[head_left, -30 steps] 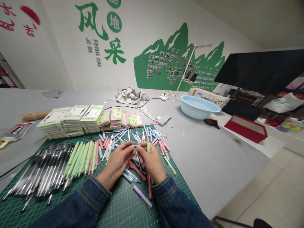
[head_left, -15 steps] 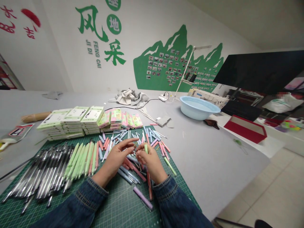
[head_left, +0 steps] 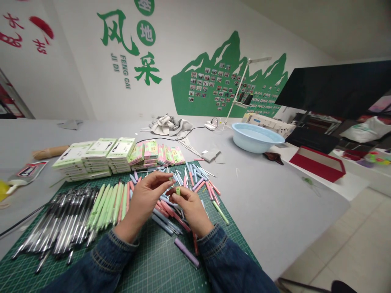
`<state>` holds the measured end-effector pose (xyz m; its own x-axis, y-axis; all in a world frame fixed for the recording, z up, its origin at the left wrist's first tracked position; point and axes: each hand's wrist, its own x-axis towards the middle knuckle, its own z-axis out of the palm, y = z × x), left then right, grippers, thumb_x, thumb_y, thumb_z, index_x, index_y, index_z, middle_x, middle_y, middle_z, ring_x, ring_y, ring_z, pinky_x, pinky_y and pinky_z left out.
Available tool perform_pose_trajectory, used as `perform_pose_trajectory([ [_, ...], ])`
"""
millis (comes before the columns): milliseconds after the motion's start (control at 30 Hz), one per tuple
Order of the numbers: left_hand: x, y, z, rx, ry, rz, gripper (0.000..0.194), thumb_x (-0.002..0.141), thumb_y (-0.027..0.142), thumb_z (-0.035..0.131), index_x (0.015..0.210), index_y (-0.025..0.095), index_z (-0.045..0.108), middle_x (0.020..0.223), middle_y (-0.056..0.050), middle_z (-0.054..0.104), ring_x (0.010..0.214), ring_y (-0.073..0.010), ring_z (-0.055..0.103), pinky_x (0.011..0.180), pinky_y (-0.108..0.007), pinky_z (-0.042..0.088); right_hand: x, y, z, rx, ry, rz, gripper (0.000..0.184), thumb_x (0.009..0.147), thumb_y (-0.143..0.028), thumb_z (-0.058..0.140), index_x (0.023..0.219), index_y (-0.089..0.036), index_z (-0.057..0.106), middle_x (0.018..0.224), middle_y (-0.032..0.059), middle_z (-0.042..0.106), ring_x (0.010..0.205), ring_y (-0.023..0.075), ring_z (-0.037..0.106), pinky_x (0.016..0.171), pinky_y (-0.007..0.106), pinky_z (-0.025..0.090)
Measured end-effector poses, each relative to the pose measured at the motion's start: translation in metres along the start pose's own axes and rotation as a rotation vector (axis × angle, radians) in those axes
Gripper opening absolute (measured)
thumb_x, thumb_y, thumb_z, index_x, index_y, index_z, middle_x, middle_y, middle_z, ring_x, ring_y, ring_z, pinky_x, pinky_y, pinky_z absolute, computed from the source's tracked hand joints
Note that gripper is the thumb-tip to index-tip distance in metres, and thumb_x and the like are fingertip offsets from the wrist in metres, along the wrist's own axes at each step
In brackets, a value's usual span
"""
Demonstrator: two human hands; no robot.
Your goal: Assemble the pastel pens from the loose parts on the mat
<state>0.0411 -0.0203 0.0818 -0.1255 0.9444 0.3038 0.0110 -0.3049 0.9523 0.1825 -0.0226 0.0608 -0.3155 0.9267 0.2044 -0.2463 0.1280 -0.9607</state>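
Above a green cutting mat (head_left: pixel 146 260), left hand (head_left: pixel 146 200) poised and open, right hand (head_left: pixel 190 210) just beside it, not touching, pinching a short green pen tube (head_left: pixel 178 191) upright over scattered pastel pen barrels (head_left: pixel 200 186).

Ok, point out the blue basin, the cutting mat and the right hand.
blue basin (head_left: pixel 252 144), head view, outer wall
cutting mat (head_left: pixel 155 264), head view, bare grid near the front edge
right hand (head_left: pixel 192 212), head view, back of the hand

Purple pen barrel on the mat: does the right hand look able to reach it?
Probably yes: the purple pen barrel lies on the cutting mat just below the right hand, nothing over it, though that hand holds a small green piece.
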Motion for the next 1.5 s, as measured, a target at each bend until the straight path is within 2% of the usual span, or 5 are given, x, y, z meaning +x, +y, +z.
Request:
perform_pose_trajectory([
  [600,-0.009,-0.012,0.005,0.459,-0.204,0.374,0.018,0.086,0.023,0.059,0.097,0.025,0.073,0.101,-0.004,0.072,0.1,-0.0189,0.062,0.092,-0.034,0.046,0.002,0.012,-0.004,0.043,0.041,-0.032,0.018,0.084,-0.032,0.059,0.082,-0.016,0.066,0.071,-0.001,0.054,0.067,0.0131,0.047,0.065,0.026,0.04],
  [833,0.012,0.01,-0.02,0.292,-0.262,0.006,0.045,0.088,0.035,0.051,0.131,0.021,0.051,0.108,-0.008,0.07,0.096,-0.0213,0.065,0.081,-0.034,0.05,0.003,0.01,-0.008,0.001,0.013,-0.019,0.015,0.083,-0.025,0.056,0.082,-0.015,0.068,0.065,-0.0016,0.055,0.063,0.0129,0.049,0.065,0.026,0.039],
  [933,0.027,0.01,-0.049,0.776,-0.125,-0.127,0.03,0.079,0.036,0.058,0.102,0.018,0.066,0.09,-0.006,0.072,0.08,-0.0216,0.066,0.069,-0.03,0.047,0.003,0.01,-0.008,0.015,0.006,-0.021,0.018,0.084,-0.025,0.054,0.09,-0.016,0.068,0.065,-0.0018,0.055,0.063,0.0127,0.049,0.065,0.026,0.04],
  [1067,0.032,-0.01,-0.07,1.349,-0.21,-0.244,0.014,0.074,0.029,0.058,0.074,0.021,0.069,0.079,-0.006,0.072,0.079,-0.0234,0.065,0.067,-0.03,0.041,0.002,0.011,-0.008,0.029,0.022,0.004,0.016,0.083,-0.025,0.055,0.087,-0.017,0.067,0.062,-0.0029,0.053,0.059,0.0121,0.047,0.061,0.025,0.038],
  [1500,0.042,-0.032,-0.072,1.481,-0.136,-0.227,0.022,0.075,0.03,0.052,0.081,0.024,0.072,0.088,-0.008,0.072,0.083,-0.024,0.064,0.065,-0.028,0.041,0.008,0.009,-0.023,0.055,0.261,-0.053,0.016,0.087,-0.03,0.053,0.089,-0.018,0.063,0.059,-0.004,0.047,0.057,0.0124,0.042,0.057,0.025,0.033],
])
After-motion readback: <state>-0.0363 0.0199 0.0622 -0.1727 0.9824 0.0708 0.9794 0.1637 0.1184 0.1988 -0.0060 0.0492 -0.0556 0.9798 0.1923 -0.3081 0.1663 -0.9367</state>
